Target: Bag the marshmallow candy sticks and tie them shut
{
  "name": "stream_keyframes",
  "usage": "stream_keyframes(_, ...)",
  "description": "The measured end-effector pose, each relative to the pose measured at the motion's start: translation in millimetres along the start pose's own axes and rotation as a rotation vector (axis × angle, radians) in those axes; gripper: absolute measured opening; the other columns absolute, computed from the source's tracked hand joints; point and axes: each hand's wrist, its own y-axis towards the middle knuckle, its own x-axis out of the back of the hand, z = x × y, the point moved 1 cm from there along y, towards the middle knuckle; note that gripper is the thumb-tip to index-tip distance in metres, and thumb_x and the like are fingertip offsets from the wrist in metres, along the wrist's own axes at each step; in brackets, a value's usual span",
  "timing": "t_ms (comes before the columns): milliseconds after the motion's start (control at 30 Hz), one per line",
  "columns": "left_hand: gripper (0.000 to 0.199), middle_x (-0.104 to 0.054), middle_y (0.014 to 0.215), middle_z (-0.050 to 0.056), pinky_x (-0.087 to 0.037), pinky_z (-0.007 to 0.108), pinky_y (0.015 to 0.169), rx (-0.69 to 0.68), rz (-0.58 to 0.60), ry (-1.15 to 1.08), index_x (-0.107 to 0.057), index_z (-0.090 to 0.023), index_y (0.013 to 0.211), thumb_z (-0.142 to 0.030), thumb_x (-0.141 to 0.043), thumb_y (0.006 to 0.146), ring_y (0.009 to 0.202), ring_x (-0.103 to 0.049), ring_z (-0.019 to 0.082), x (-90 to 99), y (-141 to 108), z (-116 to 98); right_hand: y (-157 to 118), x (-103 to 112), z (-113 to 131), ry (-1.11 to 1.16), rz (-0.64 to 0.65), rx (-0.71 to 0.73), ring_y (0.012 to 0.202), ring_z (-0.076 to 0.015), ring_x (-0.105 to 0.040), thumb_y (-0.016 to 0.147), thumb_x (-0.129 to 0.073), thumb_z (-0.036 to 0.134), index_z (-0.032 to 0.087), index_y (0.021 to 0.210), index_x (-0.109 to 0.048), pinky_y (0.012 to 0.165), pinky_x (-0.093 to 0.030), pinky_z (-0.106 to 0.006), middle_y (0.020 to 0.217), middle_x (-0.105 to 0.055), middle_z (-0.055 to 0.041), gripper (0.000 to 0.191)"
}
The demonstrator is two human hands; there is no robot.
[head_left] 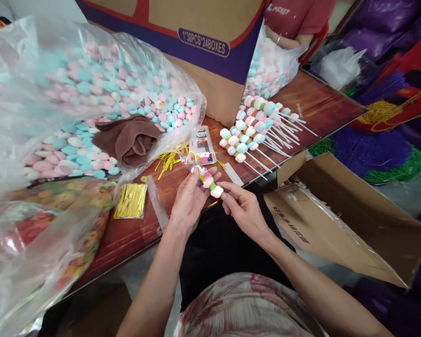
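A marshmallow skewer (212, 186) with white, pink and green pieces lies slantwise between my two hands, above the table's front edge. My left hand (189, 200) is closed around its upper part, where a printed clear wrapper (202, 174) covers some of the pieces. At the lower white end, the fingertips of my right hand (244, 209) pinch together; the stick there is hidden by the fingers. Just beyond lies a stack of printed clear bags (202, 146). Finished-looking marshmallow skewers (247, 131) are piled to the right, white sticks pointing towards the front right.
A big clear bag of marshmallows (108, 89) fills the left, with a brown cloth (128, 140) on it. Yellow twist ties (130, 201) lie nearby. Behind stands a large carton (214, 93); an open carton (337, 224) is at right. A person (298, 23) sits opposite.
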Motion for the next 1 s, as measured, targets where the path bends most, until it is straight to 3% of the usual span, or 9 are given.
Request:
stream_keyframes(100,0.02,-0.074,0.102,0.013,-0.054,0.038,0.094,0.011,-0.018,0.001,-0.066,-0.013,0.096,-0.03,-0.055,0.095,0.101,-0.07,0.024,0.4,-1,0,2,5,1,-0.104,-0.002,0.058,0.055,-0.0104,-0.045,0.095,-0.051,0.026,0.019,0.124,-0.065,0.054,-0.039,-0.023,0.062,-0.049,0.0036,0.033)
stream_keyframes(267,0.028,-0.074,0.103,0.017,-0.054,0.039,0.094,0.034,-0.029,0.038,-0.067,-0.01,0.096,-0.035,-0.052,0.097,0.102,-0.07,0.025,0.4,-3,-2,6,16,10,-0.339,0.019,0.169,0.067,-0.0151,-0.062,0.096,-0.049,0.025,0.019,0.123,-0.068,0.067,-0.05,-0.025,0.067,-0.062,-0.0009,0.033)
stream_keyframes(433,0.024,-0.073,0.107,0.016,-0.052,0.04,0.097,0.037,-0.022,0.016,-0.066,-0.012,0.094,-0.034,-0.055,0.096,0.104,-0.07,0.024,2.9,-3,-2,8,21,14,-0.509,0.005,0.267,0.088,-0.019,-0.07,0.097,-0.046,0.02,0.021,0.124,-0.067,0.083,-0.054,-0.029,0.099,-0.074,-0.0068,0.035)
stream_keyframes(567,0.025,-0.073,0.106,0.019,-0.052,0.04,0.096,0.028,-0.023,0.027,-0.066,-0.01,0.098,-0.033,-0.056,0.095,0.106,-0.069,0.026,0.7,-5,0,4,14,8,-0.667,0.01,0.353,0.089,-0.0182,-0.071,0.096,-0.04,0.013,0.024,0.136,-0.058,0.085,-0.056,-0.029,0.1,-0.074,-0.0076,0.045)
stream_keyframes(867,0.029,-0.072,0.107,0.018,-0.052,0.04,0.096,-0.002,0.03,0.065,-0.068,-0.011,0.091,-0.037,-0.058,0.093,0.108,-0.068,0.026,-5.3,-9,11,2,-4,0,-0.676,-0.038,0.397,0.091,-0.0206,-0.07,0.097,-0.036,0.011,0.017,0.138,-0.056,0.09,-0.056,-0.034,0.098,-0.073,-0.0121,0.046)
stream_keyframes(1000,0.028,-0.072,0.108,0.017,-0.052,0.041,0.096,0.011,0.063,0.021,-0.067,-0.011,0.094,-0.037,-0.058,0.093,0.106,-0.068,0.026,-5.4,-9,12,3,-2,3,-0.466,-0.045,0.319,0.077,-0.0153,-0.069,0.098,-0.041,0.017,0.022,0.135,-0.059,0.083,-0.058,-0.03,0.086,-0.072,-0.0041,0.041)
